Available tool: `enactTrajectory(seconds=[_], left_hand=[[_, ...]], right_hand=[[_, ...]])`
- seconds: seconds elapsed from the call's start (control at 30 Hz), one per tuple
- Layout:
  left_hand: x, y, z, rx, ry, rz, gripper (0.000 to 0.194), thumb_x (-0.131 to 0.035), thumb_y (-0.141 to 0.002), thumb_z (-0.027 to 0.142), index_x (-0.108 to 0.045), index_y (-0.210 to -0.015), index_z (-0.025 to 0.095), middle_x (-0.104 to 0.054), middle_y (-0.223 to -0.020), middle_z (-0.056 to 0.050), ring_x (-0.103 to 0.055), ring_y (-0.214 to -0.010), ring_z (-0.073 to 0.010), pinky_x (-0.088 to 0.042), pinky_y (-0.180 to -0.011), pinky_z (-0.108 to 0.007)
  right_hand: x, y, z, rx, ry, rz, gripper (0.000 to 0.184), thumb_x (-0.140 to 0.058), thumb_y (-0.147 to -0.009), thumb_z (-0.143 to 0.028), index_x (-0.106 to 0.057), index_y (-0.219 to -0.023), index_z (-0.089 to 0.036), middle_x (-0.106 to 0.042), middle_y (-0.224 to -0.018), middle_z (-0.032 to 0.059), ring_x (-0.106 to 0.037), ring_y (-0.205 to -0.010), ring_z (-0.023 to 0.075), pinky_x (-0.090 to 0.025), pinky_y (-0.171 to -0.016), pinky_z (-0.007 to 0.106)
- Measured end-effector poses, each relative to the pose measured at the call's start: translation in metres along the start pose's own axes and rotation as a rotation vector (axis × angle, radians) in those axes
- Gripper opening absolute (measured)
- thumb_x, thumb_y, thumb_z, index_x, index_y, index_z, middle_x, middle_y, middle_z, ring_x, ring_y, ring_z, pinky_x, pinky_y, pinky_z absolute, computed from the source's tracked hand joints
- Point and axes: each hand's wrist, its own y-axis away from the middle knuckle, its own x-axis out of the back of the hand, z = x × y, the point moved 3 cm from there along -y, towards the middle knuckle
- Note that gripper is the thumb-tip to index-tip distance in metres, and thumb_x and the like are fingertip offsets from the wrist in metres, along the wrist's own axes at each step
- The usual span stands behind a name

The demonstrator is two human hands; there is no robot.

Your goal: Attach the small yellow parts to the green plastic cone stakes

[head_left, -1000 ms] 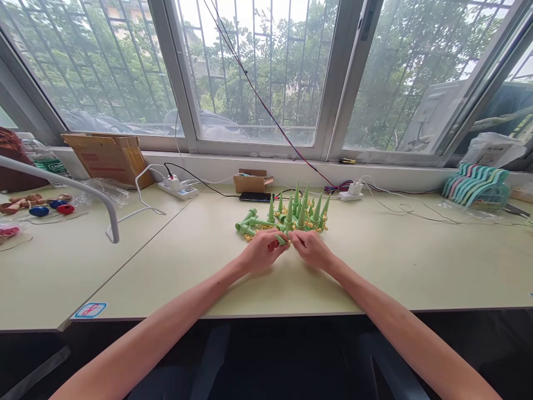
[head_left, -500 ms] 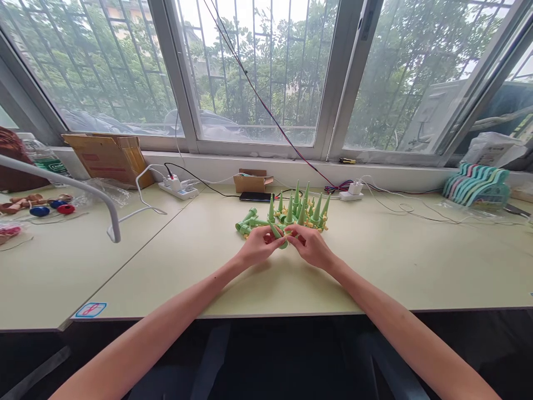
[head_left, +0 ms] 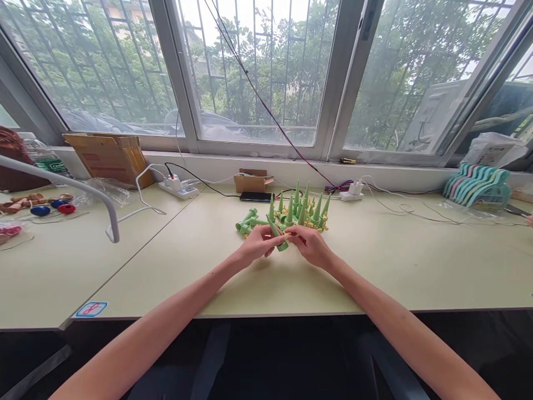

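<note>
My left hand (head_left: 260, 243) is closed on a green pointed plastic cone (head_left: 282, 244), its tip leaning up and left and its wide end low. Against that cone's side, my right hand (head_left: 308, 243) pinches a small yellow piece, mostly covered by the fingers. Just behind my hands stands a group of upright green cones (head_left: 306, 198) with small yellow parts (head_left: 324, 226) around their bases. Beyond my left hand lie several green tube-like pieces (head_left: 245, 222).
A black phone (head_left: 255, 196) lies behind the cones before a small cardboard box (head_left: 252, 182). Power strips sit left (head_left: 180, 190) and right (head_left: 352, 194) with loose cables. A white curved stand (head_left: 112, 211) reaches in at left; teal hangers (head_left: 477, 186) stand far right.
The held cone has turned a little, so its wide end shows more between my hands. My left fingers have shifted around it. Part of another person's hand appears at the far right edge.
</note>
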Motion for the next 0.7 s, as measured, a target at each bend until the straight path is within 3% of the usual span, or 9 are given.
enactTrajectory(seconds=[0.5,0.7], left_hand=[[-0.0019,0.0025,-0.0035,0.082,0.098,-0.135,0.038,-0.074,-0.073,0.048,-0.06,-0.08,0.013,-0.046,-0.063,0.004,-0.045,-0.05,-0.0059,-0.037,-0.044,-0.02],[-0.0009,0.001,-0.0066,0.123,0.226,-0.14,0.039,-0.076,-0.071,0.046,-0.063,-0.082,0.011,-0.047,-0.065,0.002,-0.042,-0.052,-0.0052,-0.036,-0.044,-0.019]], right_hand=[[0.0007,0.0004,-0.0024,-0.019,-0.043,-0.039,0.023,-0.048,-0.095,-0.028,-0.057,-0.078,-0.017,-0.051,-0.063,-0.0018,-0.041,-0.057,0.0104,-0.034,-0.056,0.023],[0.0008,0.0012,-0.0058,-0.014,-0.044,-0.052,0.027,-0.044,-0.097,-0.032,-0.055,-0.078,-0.017,-0.051,-0.063,-0.0018,-0.042,-0.056,0.0103,-0.034,-0.056,0.023]])
